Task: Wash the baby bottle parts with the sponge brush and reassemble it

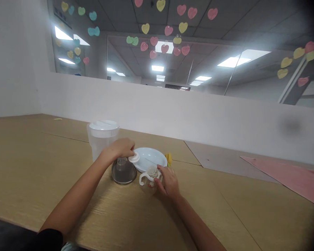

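Note:
My left hand (124,148) is closed, pinching a white bottle collar (134,158) by its top, beside the rim of a pale blue plate (150,157). Below that hand is a dark, shiny metal tray (124,174), with a small clear cup-like piece (121,161) partly hidden by the hand. My right hand (170,181) has its fingers closed around the side of a clear baby bottle (152,171). White curved handles (142,178) stick out from the bottle, and its threaded neck shows without a cap. The bottle's lower part is hard to make out.
A tall translucent pitcher (104,130) with a white lid stands behind my left forearm. Something yellow (169,159) sits at the plate's right edge. A pink cloth or sheet (290,174) lies at the right. The white wall and window bound the table's back.

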Demonstrator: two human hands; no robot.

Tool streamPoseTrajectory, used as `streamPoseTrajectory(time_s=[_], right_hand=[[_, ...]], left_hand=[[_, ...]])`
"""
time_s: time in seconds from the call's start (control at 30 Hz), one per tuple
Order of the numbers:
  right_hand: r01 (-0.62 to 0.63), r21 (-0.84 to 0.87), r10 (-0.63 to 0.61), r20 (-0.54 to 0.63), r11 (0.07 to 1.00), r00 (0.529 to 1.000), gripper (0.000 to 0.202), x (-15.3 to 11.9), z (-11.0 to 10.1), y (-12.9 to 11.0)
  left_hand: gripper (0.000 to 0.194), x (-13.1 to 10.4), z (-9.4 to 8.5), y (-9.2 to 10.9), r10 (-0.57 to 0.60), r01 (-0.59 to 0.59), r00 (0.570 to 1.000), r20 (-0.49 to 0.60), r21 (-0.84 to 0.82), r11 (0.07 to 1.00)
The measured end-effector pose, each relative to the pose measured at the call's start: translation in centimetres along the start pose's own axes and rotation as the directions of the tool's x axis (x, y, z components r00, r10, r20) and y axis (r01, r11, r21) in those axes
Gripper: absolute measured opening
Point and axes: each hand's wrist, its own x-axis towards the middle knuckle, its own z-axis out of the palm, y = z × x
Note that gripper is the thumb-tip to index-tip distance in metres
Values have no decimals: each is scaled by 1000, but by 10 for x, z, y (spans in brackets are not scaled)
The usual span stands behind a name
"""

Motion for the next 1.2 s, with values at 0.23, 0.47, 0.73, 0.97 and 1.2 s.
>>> streamPoseTrajectory(time_s=[0.23, 0.47, 0.73, 0.97, 1.2], right_hand=[[16, 0, -16, -197, 1000, 980, 57, 10, -14, -15], [-88, -33, 66, -421, 996, 904, 48, 6, -18, -21], [-132, 1, 121, -411, 991, 903, 35, 9, -24, -31], [-151, -5, 137, -391, 989, 910, 33, 8, -19, -15], [-123, -72, 94, -317, 990, 944, 32, 10, -16, 5]], left_hand=[[22, -34, -8, 56, 356, -383, 895, -271, -55, 922], [22, -19, 16, 85, 564, -628, 778, -278, -310, 714], [27, 13, 39, 61, 572, -330, 796, -195, -933, 141], [22, 10, 39, 70, 510, -441, 831, -223, -823, 359], [21, -14, 29, 91, 486, -498, 833, -263, 22, 867]])
